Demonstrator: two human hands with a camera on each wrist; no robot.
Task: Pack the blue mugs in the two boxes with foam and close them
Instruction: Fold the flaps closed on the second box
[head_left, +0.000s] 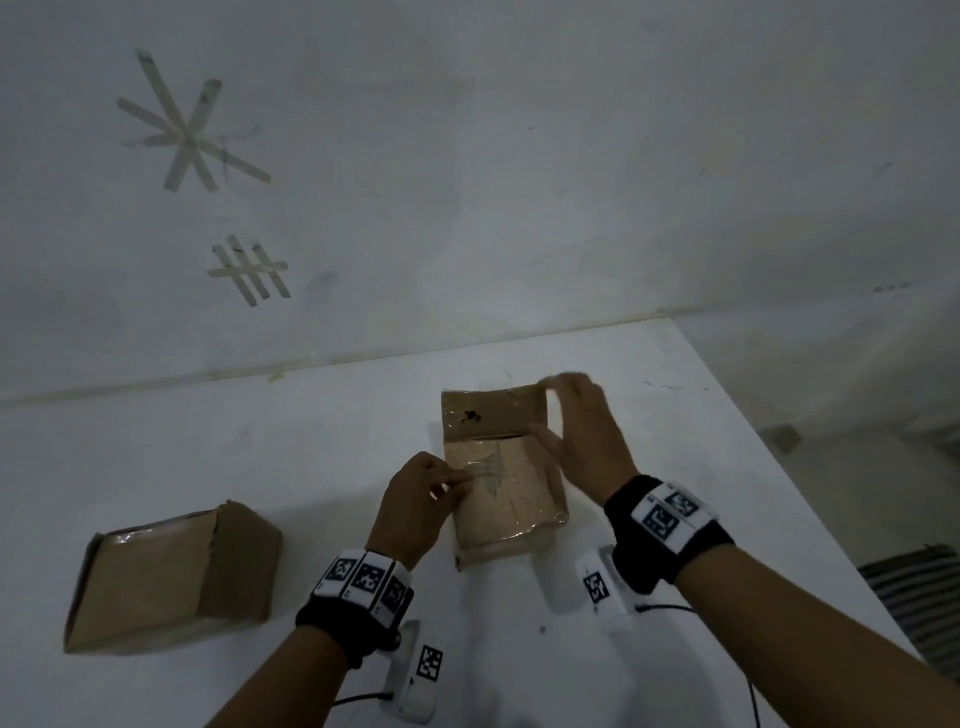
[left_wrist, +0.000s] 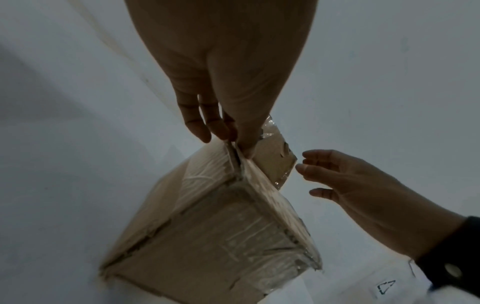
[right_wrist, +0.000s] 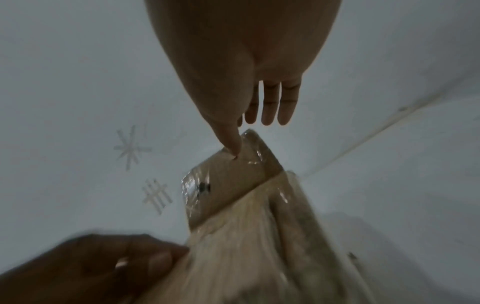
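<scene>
Pinching the near flap's edge, the left hand (head_left: 415, 496) works at the taped box (head_left: 506, 499) mid-surface (head_left: 311, 467). The right hand (head_left: 584, 434), grip released, touches its raised far flap (head_left: 493, 413). A second box (head_left: 171, 577) sits well left.

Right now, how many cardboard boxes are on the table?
2. One box sits between the hands with its far flap up; the other box lies at the table's left. No mugs show; they may be inside.

Box (head_left: 506, 499) contents hidden; mugs unseen.
</scene>
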